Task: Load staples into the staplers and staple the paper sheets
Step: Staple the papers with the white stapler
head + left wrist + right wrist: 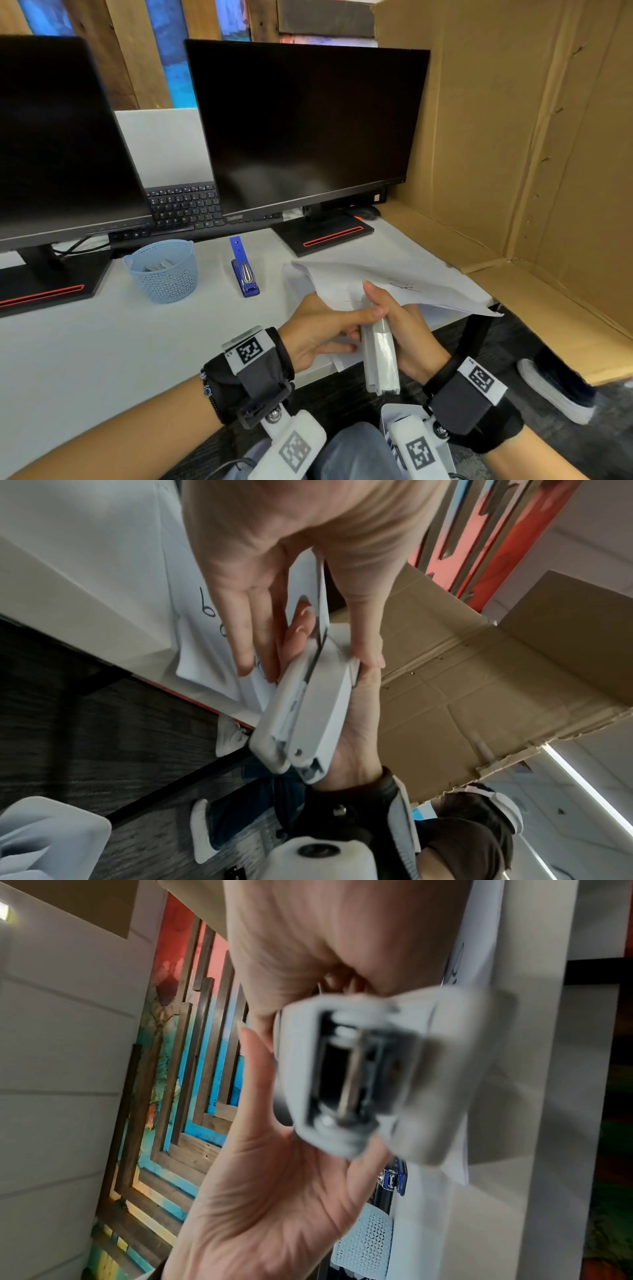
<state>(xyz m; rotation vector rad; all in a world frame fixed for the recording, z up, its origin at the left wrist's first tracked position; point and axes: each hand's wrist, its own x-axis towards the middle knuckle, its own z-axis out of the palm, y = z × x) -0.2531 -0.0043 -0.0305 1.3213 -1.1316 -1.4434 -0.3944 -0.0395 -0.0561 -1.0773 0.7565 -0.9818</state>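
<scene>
A white stapler (379, 356) is gripped in my right hand (387, 318), thumb along its top, just past the desk's front edge. Its mouth sits over a corner of the paper sheets (394, 284), which overhang the desk's right corner. My left hand (359, 325) pinches that corner, fingers under the paper and thumb across the stapler's front. In the left wrist view the stapler (308, 710) lies between the left fingers (246, 628) on the paper (195, 656) and the thumb. The right wrist view shows the stapler's rear end (359, 1074), blurred.
A blue stapler (244, 270) lies open on the white desk (102, 342), beside a light-blue basket (164, 270) holding staple strips. Two dark monitors (308, 130) and a keyboard (185, 205) stand behind. Cardboard (513, 137) walls the right side. A shoe (555, 390) is on the floor.
</scene>
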